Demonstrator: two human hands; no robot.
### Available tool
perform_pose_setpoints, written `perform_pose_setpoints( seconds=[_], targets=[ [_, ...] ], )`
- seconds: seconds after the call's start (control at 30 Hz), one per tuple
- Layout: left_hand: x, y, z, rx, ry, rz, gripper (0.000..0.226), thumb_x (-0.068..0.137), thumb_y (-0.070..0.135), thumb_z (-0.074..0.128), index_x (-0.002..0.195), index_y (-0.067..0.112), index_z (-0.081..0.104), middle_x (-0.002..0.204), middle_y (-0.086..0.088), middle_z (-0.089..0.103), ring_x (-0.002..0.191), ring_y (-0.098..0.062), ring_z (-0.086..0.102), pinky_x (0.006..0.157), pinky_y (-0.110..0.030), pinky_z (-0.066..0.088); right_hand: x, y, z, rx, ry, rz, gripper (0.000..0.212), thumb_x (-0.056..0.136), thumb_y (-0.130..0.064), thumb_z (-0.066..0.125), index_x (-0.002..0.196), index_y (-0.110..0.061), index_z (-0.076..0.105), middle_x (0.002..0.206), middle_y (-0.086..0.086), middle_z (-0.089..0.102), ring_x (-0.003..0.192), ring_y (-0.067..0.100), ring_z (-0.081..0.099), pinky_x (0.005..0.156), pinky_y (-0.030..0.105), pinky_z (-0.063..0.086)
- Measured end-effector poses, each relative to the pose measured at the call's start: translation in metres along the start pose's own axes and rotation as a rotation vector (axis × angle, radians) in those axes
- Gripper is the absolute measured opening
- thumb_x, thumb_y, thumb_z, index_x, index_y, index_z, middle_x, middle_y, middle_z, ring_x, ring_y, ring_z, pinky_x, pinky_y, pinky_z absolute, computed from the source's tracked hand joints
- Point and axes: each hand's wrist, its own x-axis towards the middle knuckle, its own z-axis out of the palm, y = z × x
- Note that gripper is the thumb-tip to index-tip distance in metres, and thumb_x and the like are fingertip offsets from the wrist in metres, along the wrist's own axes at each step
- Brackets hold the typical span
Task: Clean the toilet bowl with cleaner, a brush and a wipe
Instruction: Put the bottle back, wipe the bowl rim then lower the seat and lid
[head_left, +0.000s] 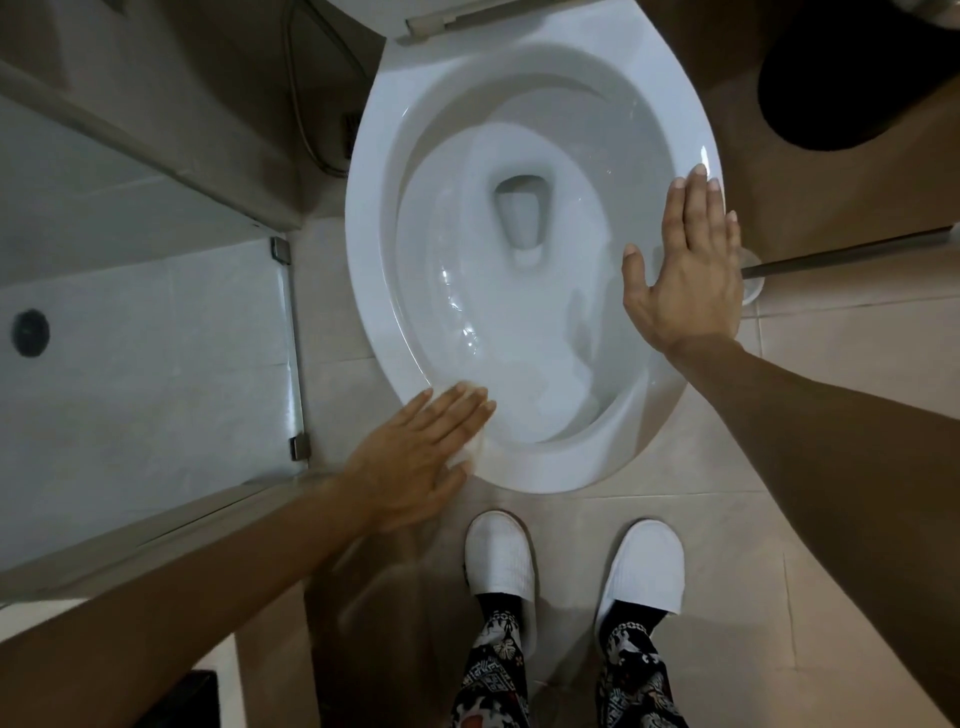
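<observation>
Nearest us are our two white fabric slippers (571, 561) on the beige tiled floor (810, 493), just below our hands. Our left hand (421, 457) lies flat, fingers straight and close together, pressing a thin white wipe (470, 457) onto the near-left rim of the white ceramic toilet bowl (374, 291); only a blurred edge of the wipe shows under the fingertips. Our right hand (685, 265) is spread wide, palm down on the right rim, holding nothing and apparently bracing us. Between the two hands the bowl's basin swirls with water. Just beyond the right hand's knuckles a dark-handled toilet brush (852, 254) sits in its pale holder. We judge we are wiping the rim. The rim looks glossy and wet, so the bracing palm could slide off outward toward the brush holder. The wipe, held only by flat pressure, could slip from under our fingers and drop into the water beside them.
</observation>
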Motion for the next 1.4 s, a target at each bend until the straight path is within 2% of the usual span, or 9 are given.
perform_pose_setpoints(
  seconds=[0.1,0.23,0.37,0.6,0.8,0.93,1.03,1.1,1.4],
  targets=[
    [-0.010,0.010,0.016,-0.037,0.008,0.054,0.065,0.096,0.034,0.033,0.153,0.017,0.007,0.160,-0.002,0.004,0.147,-0.018,0.001,0.117,-0.035,0.004,0.000,0.000,-0.001,0.004,-0.004,-0.003,0.070,0.098,-0.044,0.030,0.154,-0.010,0.006,0.162,0.009,0.001,0.149,0.022,0.000,0.121,0.039,0.003],
    [-0.012,-0.009,0.019,0.027,0.016,0.104,0.063,0.098,0.032,0.030,0.153,0.021,0.002,0.160,0.001,0.001,0.147,-0.015,0.001,0.118,-0.034,0.003,0.000,0.000,-0.001,0.006,-0.001,-0.006,0.071,0.098,-0.045,0.030,0.154,-0.010,0.006,0.162,0.009,0.002,0.149,0.022,0.001,0.121,0.040,0.004],
    [-0.013,-0.053,0.006,-0.017,0.103,-0.075,0.062,0.099,0.030,0.027,0.152,0.021,-0.005,0.159,0.005,-0.011,0.147,-0.013,-0.007,0.117,-0.027,-0.007,0.000,0.002,0.000,0.002,-0.009,-0.007,0.071,0.098,-0.045,0.029,0.154,-0.010,0.005,0.162,0.009,0.000,0.149,0.021,-0.001,0.121,0.041,0.005],
    [-0.013,-0.068,-0.003,-0.117,0.151,-0.094,0.060,0.102,0.044,0.012,0.151,0.011,0.002,0.159,-0.005,-0.002,0.147,-0.016,-0.006,0.118,-0.026,-0.005,0.000,0.001,-0.001,-0.011,-0.013,-0.005,0.071,0.098,-0.047,0.029,0.154,-0.010,0.004,0.162,0.009,0.000,0.149,0.022,-0.001,0.121,0.041,0.005],
    [0.001,-0.081,-0.006,-0.182,0.221,-0.129,0.058,0.101,0.036,0.015,0.152,0.009,0.006,0.160,-0.005,0.000,0.147,-0.018,-0.004,0.120,-0.037,0.005,0.000,0.002,0.001,-0.009,-0.014,-0.001,0.072,0.096,-0.050,0.025,0.154,-0.012,0.004,0.162,0.008,0.000,0.149,0.022,-0.001,0.121,0.042,0.006],
    [0.028,-0.103,-0.025,-0.222,0.296,-0.210,0.061,0.099,0.040,0.012,0.152,0.011,0.002,0.159,-0.001,-0.005,0.146,-0.014,-0.010,0.117,-0.026,-0.004,-0.002,0.000,-0.001,-0.010,-0.015,0.000,0.072,0.096,-0.048,0.026,0.154,-0.010,0.005,0.162,0.008,-0.001,0.149,0.021,-0.002,0.121,0.041,0.005],
    [0.052,-0.130,-0.040,-0.185,0.315,-0.240,0.063,0.098,0.039,0.012,0.151,0.006,0.001,0.159,-0.006,-0.005,0.147,-0.019,-0.009,0.118,-0.029,-0.004,-0.002,0.000,-0.002,-0.006,-0.015,0.000,0.073,0.096,-0.048,0.025,0.154,-0.009,0.006,0.162,0.009,0.000,0.149,0.021,-0.001,0.121,0.042,0.005],
    [0.067,-0.145,-0.049,-0.148,0.319,-0.232,0.064,0.098,0.038,0.012,0.151,0.004,0.001,0.159,-0.009,-0.005,0.147,-0.022,-0.008,0.119,-0.033,-0.002,-0.001,-0.001,-0.002,-0.011,-0.016,0.000,0.073,0.095,-0.047,0.025,0.154,-0.009,0.007,0.162,0.009,0.001,0.149,0.022,-0.001,0.121,0.041,0.005],
    [0.120,-0.181,-0.096,-0.010,0.321,-0.185,0.062,0.099,0.028,0.022,0.150,0.000,0.000,0.157,-0.011,-0.010,0.144,-0.020,-0.014,0.112,-0.018,-0.018,-0.001,0.000,-0.001,-0.005,0.004,0.006,0.073,0.094,-0.046,0.028,0.154,-0.009,0.010,0.162,0.009,0.003,0.149,0.021,0.001,0.121,0.041,0.006]
  ],
)
